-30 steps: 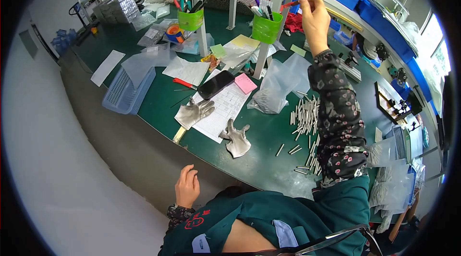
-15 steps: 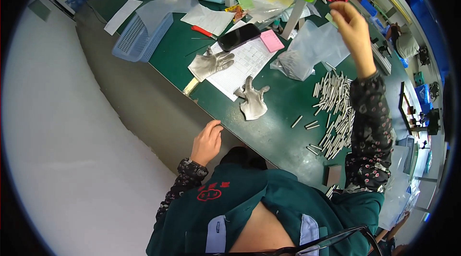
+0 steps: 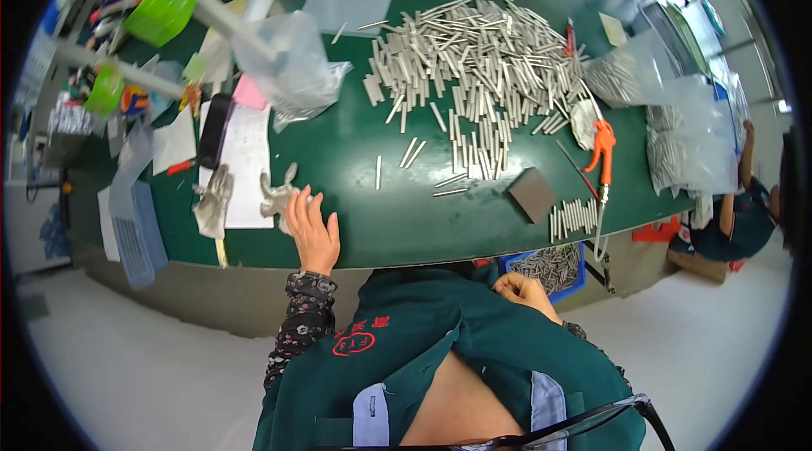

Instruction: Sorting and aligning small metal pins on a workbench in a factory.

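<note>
My left hand (image 3: 313, 233) is open, fingers spread, at the front edge of the green table. Its fingertips overlap a grey-white work glove (image 3: 276, 194); whether they press on it I cannot tell. The matching glove (image 3: 213, 201) lies to the left, partly on a printed sheet (image 3: 248, 172). Low by my jacket, my right hand (image 3: 526, 290) has curled fingers, and what they hold, if anything, is hidden. Beside it, below the table edge, is a blue bin (image 3: 580, 273) of small metal pieces. A big heap of metal pins (image 3: 482, 53) covers the table's far middle.
A brown block (image 3: 531, 195), a row of pins (image 3: 573, 219) and an orange air gun (image 3: 601, 151) lie at right, near filled plastic bags (image 3: 689, 142). A phone (image 3: 216, 131) and a blue basket (image 3: 139, 235) are left. Another person (image 3: 744, 214) is at far right.
The view has swung right, bringing in the whole pin heap and the bin. My right hand has dropped from above the table to my lap; my left hand has moved to the glove.
</note>
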Motion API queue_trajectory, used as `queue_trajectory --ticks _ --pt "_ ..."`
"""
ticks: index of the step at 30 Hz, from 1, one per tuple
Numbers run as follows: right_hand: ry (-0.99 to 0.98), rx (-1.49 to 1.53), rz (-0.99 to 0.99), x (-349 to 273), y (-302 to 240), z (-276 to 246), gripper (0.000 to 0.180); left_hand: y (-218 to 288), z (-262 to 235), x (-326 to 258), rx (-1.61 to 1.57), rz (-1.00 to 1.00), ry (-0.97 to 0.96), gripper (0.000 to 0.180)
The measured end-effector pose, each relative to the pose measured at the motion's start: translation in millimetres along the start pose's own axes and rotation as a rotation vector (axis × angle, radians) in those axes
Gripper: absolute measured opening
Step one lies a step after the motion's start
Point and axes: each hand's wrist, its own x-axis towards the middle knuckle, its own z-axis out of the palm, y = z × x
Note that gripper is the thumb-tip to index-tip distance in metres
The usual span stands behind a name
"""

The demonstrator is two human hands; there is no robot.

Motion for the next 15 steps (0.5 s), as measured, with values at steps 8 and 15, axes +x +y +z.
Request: queue_trajectory --ticks 8,15 --pt "0.239 -0.357 0.424 -17 209 60 0.021 -4 27 -7 0.071 0.137 -0.220 0.051" --pt "0.623 0.069 0.919 -13 314 144 0.048 -17 34 -9 0.024 0.179 -0.257 0.050"
